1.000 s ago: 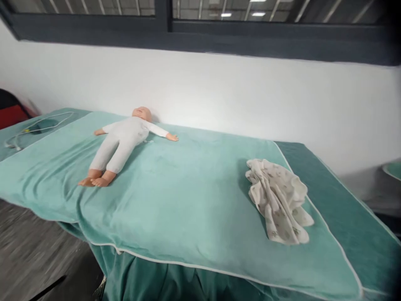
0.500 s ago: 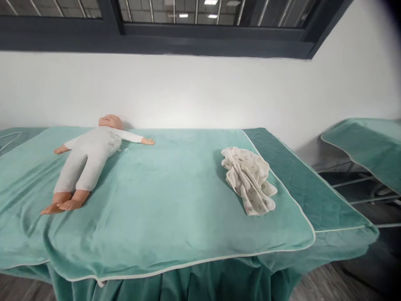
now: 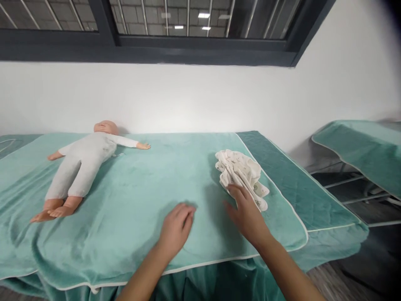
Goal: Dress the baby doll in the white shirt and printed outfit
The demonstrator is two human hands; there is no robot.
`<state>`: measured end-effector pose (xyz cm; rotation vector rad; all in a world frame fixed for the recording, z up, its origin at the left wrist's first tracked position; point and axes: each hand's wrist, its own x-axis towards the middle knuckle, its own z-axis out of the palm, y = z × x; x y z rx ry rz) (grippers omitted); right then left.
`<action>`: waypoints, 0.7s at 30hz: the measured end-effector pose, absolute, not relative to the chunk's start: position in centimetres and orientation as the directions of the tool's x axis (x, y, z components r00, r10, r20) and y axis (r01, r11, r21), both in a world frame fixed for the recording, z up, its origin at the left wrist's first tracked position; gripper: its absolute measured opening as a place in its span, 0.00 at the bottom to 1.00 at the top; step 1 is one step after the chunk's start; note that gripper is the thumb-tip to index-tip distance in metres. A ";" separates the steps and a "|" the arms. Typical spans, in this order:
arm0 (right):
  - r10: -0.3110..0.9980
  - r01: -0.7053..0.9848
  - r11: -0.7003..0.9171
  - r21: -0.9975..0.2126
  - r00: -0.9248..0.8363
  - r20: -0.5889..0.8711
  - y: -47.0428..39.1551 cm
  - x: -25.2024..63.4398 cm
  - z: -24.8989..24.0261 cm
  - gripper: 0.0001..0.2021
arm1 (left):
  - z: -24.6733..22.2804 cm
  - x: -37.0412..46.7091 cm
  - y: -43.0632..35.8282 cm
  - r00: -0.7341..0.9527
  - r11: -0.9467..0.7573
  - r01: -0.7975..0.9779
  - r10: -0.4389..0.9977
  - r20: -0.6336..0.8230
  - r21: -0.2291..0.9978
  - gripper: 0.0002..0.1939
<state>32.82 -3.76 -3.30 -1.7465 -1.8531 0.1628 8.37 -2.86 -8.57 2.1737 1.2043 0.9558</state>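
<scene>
Presently, both grips are seen open, empty: left hand (image 3: 176, 229), loosely curled, over green blanket (image 3: 140, 184); right hand (image 3: 247, 214), at crumpled cloth (image 3: 239, 166), contact unclear; doll (image 3: 89, 149) laid leftward.

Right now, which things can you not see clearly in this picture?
Head view: part of the cloth, behind the right hand; whether they touch is unclear.
Head view: palm of the left hand, turned away.
Head view: far-right green cover, cut by the edge.
</scene>
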 end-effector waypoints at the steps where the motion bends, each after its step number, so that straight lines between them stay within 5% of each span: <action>1: 0.916 0.917 0.070 -0.393 0.097 0.390 -2.0 32.8 -3.6 0.19 | -8.3 9.5 -0.9 0.321 -0.453 0.539 0.890 0.324 0.710 0.13; 6: 0.913 0.971 0.024 -0.239 0.076 0.401 3.3 33.6 -5.1 0.13 | -7.5 12.6 5.3 0.267 -0.327 0.528 0.940 0.213 0.783 0.12; 10: 0.912 0.838 0.087 -0.539 0.151 0.381 4.3 33.8 -4.7 0.13 | -7.8 12.8 6.7 0.183 -0.248 0.442 0.966 0.183 0.862 0.11; 15: 0.946 0.377 0.143 -0.915 0.219 0.238 5.2 31.4 -1.0 0.15 | -8.1 12.6 6.9 0.118 -0.202 0.203 0.976 0.181 0.958 0.15; 21: 0.973 -0.293 0.057 -0.954 -0.199 0.119 6.2 25.6 3.6 0.12 | -7.3 12.7 7.3 0.014 -0.151 -0.093 0.988 0.152 0.984 0.37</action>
